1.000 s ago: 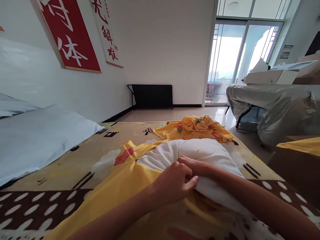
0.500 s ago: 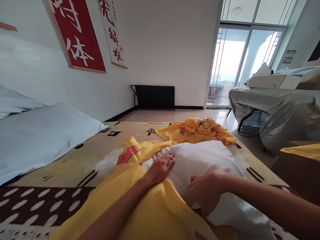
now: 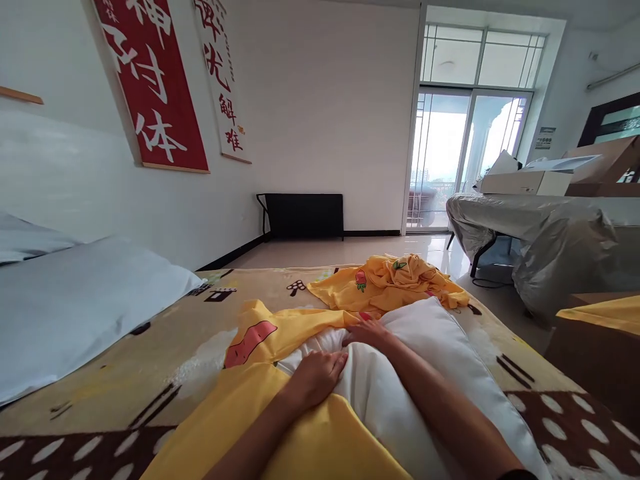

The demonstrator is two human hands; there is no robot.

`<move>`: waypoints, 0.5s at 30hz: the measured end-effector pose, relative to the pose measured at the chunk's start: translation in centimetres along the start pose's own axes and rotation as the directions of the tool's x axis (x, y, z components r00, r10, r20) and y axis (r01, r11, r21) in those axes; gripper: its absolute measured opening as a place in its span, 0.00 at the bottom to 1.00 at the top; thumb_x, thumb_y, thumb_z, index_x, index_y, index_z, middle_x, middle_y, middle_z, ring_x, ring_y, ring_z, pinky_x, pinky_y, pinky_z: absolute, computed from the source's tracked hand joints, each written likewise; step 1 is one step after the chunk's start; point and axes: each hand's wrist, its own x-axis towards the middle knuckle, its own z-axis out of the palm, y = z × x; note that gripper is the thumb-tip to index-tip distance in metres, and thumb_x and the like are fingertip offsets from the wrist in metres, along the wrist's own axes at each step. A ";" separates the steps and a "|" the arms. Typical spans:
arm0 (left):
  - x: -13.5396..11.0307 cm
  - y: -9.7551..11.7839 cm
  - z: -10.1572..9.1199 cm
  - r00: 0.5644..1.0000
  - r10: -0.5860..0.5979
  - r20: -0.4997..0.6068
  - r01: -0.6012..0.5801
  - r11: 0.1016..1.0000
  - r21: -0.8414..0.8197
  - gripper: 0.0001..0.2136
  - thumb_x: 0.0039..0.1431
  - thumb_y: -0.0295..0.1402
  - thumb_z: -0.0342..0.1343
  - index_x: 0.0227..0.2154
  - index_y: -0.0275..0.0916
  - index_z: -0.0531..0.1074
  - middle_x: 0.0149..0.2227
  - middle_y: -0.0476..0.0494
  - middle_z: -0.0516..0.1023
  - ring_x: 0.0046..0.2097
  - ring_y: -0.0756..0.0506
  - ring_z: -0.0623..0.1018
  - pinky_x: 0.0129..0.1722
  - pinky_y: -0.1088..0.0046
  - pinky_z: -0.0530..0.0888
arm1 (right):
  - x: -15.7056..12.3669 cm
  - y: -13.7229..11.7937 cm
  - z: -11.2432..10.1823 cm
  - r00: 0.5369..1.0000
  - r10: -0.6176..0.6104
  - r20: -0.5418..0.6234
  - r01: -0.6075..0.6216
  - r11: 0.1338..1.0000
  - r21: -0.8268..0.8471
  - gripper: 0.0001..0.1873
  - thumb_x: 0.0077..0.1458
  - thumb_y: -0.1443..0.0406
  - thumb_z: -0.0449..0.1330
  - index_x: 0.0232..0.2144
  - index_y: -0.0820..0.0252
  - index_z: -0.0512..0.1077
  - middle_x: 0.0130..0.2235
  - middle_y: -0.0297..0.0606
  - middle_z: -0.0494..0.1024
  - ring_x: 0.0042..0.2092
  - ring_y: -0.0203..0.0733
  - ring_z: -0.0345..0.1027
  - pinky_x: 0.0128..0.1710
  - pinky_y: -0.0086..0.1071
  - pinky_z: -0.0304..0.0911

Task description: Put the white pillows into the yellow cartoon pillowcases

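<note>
A plump white pillow [image 3: 430,347] lies partly inside a yellow pillowcase [image 3: 300,433] with a pinkish-red print, its far right part showing out of the opening. My left hand [image 3: 317,377] is closed on a fold of the pillow near the opening, fingers curled. Across the pillow reaches my right hand [image 3: 370,333], at the far edge of the opening, its fingers closed around the pillowcase's rim. Its fingertips are partly hidden by cloth. Between the two hands the pillow bunches into folds.
A crumpled yellow cloth [image 3: 400,280] with fruit prints lies beyond the pillow on the patterned blanket [image 3: 200,340]. White pillows [image 3: 100,293] rest at left. At right stand a cardboard box [image 3: 590,353] with yellow cloth and a plastic-covered table [image 3: 530,213].
My right hand has moved from the pillow's near side to the opening's far edge. My left hand has curled its fingers. The pillow is more folded, and the view has tilted up.
</note>
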 end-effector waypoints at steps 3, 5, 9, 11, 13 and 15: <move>2.6 -1.2 -1.3 0.997 -0.065 -0.030 0.068 0.993 0.097 0.19 0.65 0.33 0.35 0.38 0.38 0.74 0.36 0.37 0.80 0.38 0.42 0.79 0.35 0.68 0.70 | -0.3 -0.5 1.8 0.999 0.021 -0.041 -0.022 0.999 -0.026 0.25 0.59 0.51 0.52 0.55 0.55 0.64 0.44 0.47 0.78 0.50 0.51 0.69 0.47 0.40 0.64; 4.6 -2.2 -2.1 0.997 -0.065 -0.053 0.073 0.982 0.172 0.15 0.61 0.28 0.42 0.43 0.37 0.72 0.43 0.34 0.78 0.45 0.40 0.77 0.43 0.64 0.69 | -0.6 -0.7 2.1 0.999 0.017 -0.039 -0.018 0.999 -0.046 0.23 0.61 0.54 0.51 0.57 0.50 0.62 0.42 0.45 0.79 0.47 0.49 0.72 0.44 0.38 0.66; 7.2 -4.5 -2.1 0.997 -0.064 0.037 0.050 0.958 0.282 0.19 0.46 0.24 0.56 0.43 0.42 0.73 0.44 0.37 0.78 0.48 0.37 0.76 0.46 0.60 0.68 | -0.5 -2.0 1.9 1.000 -0.016 0.009 0.016 0.996 -0.087 0.19 0.62 0.61 0.49 0.54 0.52 0.65 0.41 0.47 0.79 0.41 0.49 0.75 0.38 0.39 0.69; 7.6 -5.5 -1.4 0.996 -0.079 0.043 0.061 0.945 0.321 0.19 0.46 0.24 0.57 0.44 0.42 0.73 0.42 0.36 0.79 0.45 0.37 0.77 0.44 0.61 0.68 | -0.1 -3.1 1.8 0.998 -0.054 0.042 0.058 0.994 -0.094 0.17 0.60 0.61 0.52 0.51 0.56 0.69 0.39 0.47 0.80 0.40 0.49 0.76 0.36 0.39 0.70; 7.7 -6.0 -0.7 0.997 -0.072 -0.002 0.068 0.931 0.357 0.16 0.51 0.25 0.53 0.44 0.40 0.72 0.42 0.33 0.79 0.45 0.37 0.77 0.44 0.60 0.68 | 0.3 -4.1 1.8 0.994 -0.092 0.063 0.097 0.991 -0.091 0.15 0.58 0.63 0.55 0.47 0.59 0.71 0.38 0.48 0.80 0.38 0.49 0.76 0.34 0.38 0.70; 7.9 -6.0 -0.6 0.997 -0.044 -0.060 0.064 0.919 0.389 0.14 0.55 0.23 0.49 0.43 0.36 0.73 0.40 0.29 0.79 0.43 0.35 0.77 0.43 0.58 0.67 | 0.6 -4.9 1.8 0.991 -0.123 0.049 0.127 0.989 -0.077 0.12 0.57 0.65 0.56 0.43 0.61 0.73 0.36 0.47 0.80 0.36 0.48 0.76 0.32 0.39 0.69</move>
